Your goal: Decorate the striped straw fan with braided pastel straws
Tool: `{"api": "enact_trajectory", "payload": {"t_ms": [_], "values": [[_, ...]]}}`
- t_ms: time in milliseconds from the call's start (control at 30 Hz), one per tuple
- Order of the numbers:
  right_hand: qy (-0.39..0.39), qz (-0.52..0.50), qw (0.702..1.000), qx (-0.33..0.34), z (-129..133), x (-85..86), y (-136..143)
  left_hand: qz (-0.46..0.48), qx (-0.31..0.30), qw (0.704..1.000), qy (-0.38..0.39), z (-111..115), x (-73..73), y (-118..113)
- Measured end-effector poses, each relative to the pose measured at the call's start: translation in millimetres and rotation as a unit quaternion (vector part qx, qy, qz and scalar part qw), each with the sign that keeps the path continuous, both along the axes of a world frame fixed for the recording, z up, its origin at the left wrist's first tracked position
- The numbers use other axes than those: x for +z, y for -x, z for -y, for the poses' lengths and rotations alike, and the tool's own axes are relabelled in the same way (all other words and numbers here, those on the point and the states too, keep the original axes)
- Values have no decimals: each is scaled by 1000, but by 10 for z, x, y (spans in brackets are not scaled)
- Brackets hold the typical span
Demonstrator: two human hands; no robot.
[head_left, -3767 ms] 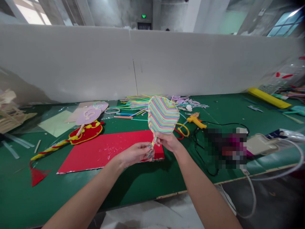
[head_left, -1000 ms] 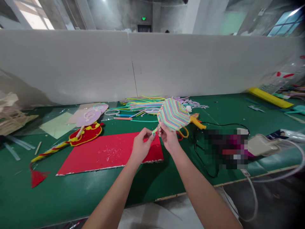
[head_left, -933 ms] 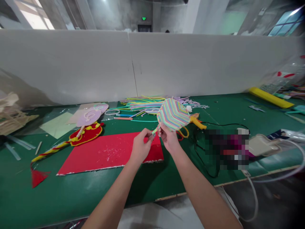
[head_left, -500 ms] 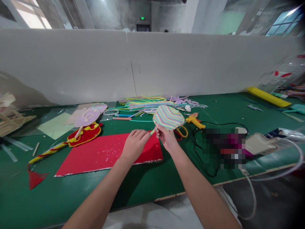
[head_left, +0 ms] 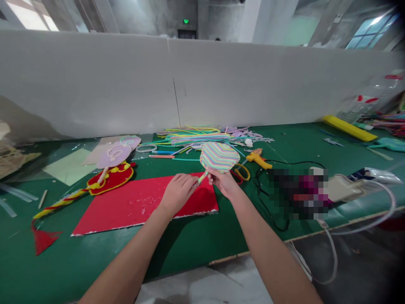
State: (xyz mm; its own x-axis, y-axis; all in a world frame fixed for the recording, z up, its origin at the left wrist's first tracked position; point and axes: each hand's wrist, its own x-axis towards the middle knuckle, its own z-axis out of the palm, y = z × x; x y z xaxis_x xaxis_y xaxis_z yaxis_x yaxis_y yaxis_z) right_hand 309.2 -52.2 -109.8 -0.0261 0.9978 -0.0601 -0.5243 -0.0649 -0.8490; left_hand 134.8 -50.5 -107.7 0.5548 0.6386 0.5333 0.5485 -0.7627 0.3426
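Note:
A small hand fan (head_left: 219, 157) with pastel stripes and a twisted handle is held up over the right end of a red board (head_left: 139, 202). My left hand (head_left: 180, 190) is closed around the lower part of the handle, which its fingers mostly hide. Where the handle meets the fan's face, my right hand (head_left: 223, 181) pinches it between thumb and fingers. Left of the board lies a red fan (head_left: 110, 179) with yellow trim, a twisted red-and-yellow handle and a red tassel (head_left: 46, 240). Lilac fan-shaped pieces (head_left: 115, 154) lie just behind it.
Pastel pipe cleaners (head_left: 196, 137) are heaped at the back, before a white partition (head_left: 126, 84). To the right are a yellow glue gun (head_left: 259, 159) with a black cord, a blurred-out item (head_left: 300, 194) and a power strip (head_left: 344, 188). A yellow bar (head_left: 349, 128) lies farther right.
The striped fan has tilted slightly and shifted a little left, with both hands still on it. The whole view has also moved slightly.

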Motion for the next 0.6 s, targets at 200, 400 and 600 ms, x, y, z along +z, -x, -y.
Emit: {"api": "enact_trajectory", "payload": {"t_ms": [200, 400, 600], "values": [[-30, 17, 999, 25, 7, -22, -8, 38, -75, 974, 211, 59, 93, 14], [-42, 72, 993, 84, 70, 2, -22, 58, -177, 908, 376, 69, 208, 100], [-46, 94, 987, 119, 121, 11, -14, 76, -249, 804, 535, 88, 284, 158]]}}
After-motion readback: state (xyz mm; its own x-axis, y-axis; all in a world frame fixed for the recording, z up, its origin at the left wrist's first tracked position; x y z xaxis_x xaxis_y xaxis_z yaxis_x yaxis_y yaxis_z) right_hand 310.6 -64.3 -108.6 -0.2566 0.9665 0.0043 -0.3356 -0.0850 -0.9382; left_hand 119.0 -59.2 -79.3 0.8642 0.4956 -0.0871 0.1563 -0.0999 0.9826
